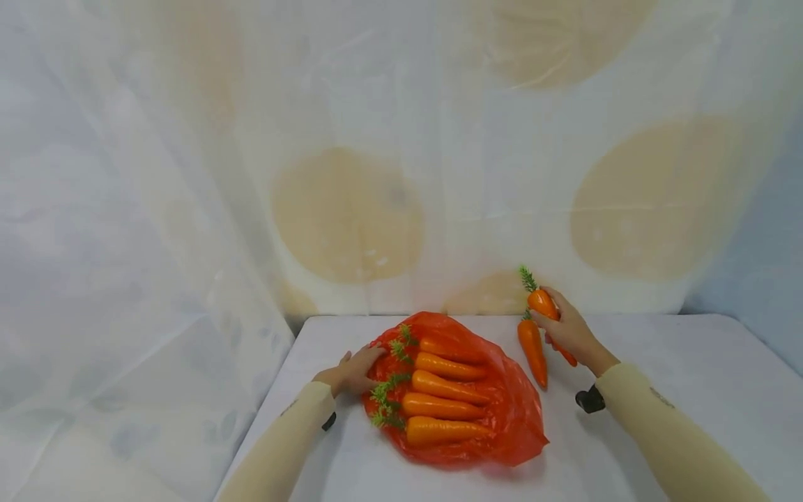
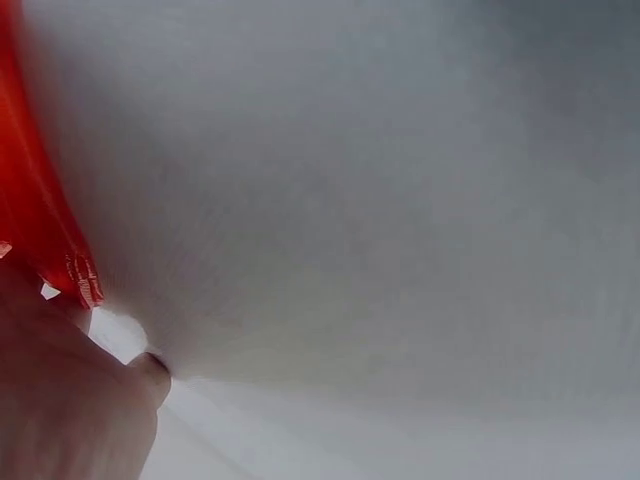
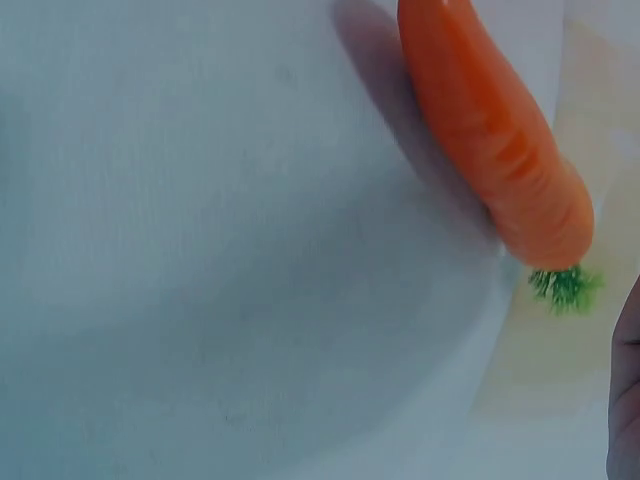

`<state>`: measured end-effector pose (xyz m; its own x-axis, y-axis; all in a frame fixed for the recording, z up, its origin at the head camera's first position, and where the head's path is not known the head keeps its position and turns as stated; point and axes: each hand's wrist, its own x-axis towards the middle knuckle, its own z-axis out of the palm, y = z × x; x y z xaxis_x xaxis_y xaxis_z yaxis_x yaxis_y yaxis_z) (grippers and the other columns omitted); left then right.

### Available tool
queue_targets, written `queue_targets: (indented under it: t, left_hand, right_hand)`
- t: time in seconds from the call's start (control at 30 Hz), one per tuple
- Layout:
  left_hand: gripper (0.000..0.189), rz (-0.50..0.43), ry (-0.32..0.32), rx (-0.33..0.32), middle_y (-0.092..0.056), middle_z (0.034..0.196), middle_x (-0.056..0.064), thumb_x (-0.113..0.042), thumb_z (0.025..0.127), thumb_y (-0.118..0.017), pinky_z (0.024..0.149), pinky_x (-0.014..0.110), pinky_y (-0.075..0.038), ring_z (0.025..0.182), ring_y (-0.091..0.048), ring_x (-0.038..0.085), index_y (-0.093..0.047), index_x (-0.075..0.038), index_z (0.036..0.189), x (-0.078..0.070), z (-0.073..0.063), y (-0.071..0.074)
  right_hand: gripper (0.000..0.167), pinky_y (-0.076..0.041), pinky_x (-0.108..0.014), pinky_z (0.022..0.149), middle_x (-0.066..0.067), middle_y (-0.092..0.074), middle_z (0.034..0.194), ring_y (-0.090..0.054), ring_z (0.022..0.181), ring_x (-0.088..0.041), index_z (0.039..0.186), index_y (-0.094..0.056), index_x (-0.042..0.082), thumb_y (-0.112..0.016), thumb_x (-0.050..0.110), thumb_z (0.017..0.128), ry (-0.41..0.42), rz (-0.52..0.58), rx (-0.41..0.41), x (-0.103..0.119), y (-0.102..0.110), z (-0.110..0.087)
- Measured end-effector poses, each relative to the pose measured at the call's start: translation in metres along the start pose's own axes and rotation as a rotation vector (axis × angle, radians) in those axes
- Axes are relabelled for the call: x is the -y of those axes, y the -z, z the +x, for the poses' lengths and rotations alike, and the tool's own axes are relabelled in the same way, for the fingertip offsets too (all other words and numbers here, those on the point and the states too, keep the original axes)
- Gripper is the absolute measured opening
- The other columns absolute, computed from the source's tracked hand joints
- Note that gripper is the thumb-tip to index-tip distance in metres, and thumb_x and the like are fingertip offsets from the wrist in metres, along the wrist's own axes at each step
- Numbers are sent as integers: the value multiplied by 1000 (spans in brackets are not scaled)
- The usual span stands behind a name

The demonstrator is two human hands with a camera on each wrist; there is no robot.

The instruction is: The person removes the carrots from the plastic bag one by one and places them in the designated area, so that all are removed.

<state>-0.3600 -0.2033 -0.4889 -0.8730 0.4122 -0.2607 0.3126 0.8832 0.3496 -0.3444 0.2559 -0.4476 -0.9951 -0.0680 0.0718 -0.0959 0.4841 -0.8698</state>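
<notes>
My left hand (image 1: 356, 369) holds the left edge of a red plastic bag (image 1: 517, 418), fingers at its rim. In the left wrist view the bag's red edge (image 2: 30, 190) overlaps the fingers. Several orange carrots (image 1: 445, 406) lie side by side on the bag, green tops toward the left hand. Right of the bag, my right hand (image 1: 569, 335) grips a carrot (image 1: 541, 302), its green tuft pointing up and away. Another carrot (image 1: 533, 352) lies on the table close beside it. The right wrist view shows one carrot (image 3: 490, 130), with part of the hand at the right edge.
The table (image 1: 677, 376) has a white covering. Behind it hangs a pale curtain (image 1: 495, 174) with large tan dots, close to the table's far edge. Another pale sheet (image 1: 125, 244) hangs on the left.
</notes>
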Motion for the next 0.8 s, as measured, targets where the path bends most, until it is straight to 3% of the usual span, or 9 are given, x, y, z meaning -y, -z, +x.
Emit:
queue_targets:
  t: [0.13,0.5,0.63,0.8]
  left_hand:
    - [74,-2,-3,11,-34,160,6,-44,90,-69,120,65,-7,151,-21,32,-35,-20,152,1,-1,-4]
    - [74,-14,11,4,-33,160,8,-41,90,-70,120,65,-4,151,-18,33,-35,-19,152,8,-3,-4]
    - [73,-23,16,1,-35,159,7,-40,89,-71,120,65,-5,151,-19,33,-37,-20,151,9,-5,-4]
    - [72,-21,22,4,-34,159,6,-39,90,-71,120,65,-6,151,-19,33,-36,-21,151,7,-9,-2]
  right_hand:
    - [79,-52,-30,55,-23,-47,115,-57,67,-32,159,-10,17,-58,34,99,-31,-7,-11,-6,4,-3]
    - [85,-50,-30,59,-22,-51,113,-56,72,-27,159,-5,12,-56,44,99,-131,-61,17,-14,6,2]
    - [83,-51,-32,69,-27,-53,124,-59,90,-32,158,-6,9,-53,45,100,-155,-110,22,-19,6,1]
    - [85,-49,-56,93,-33,-36,145,-48,117,-45,157,-5,3,-49,48,100,-195,-154,15,-21,8,-1]
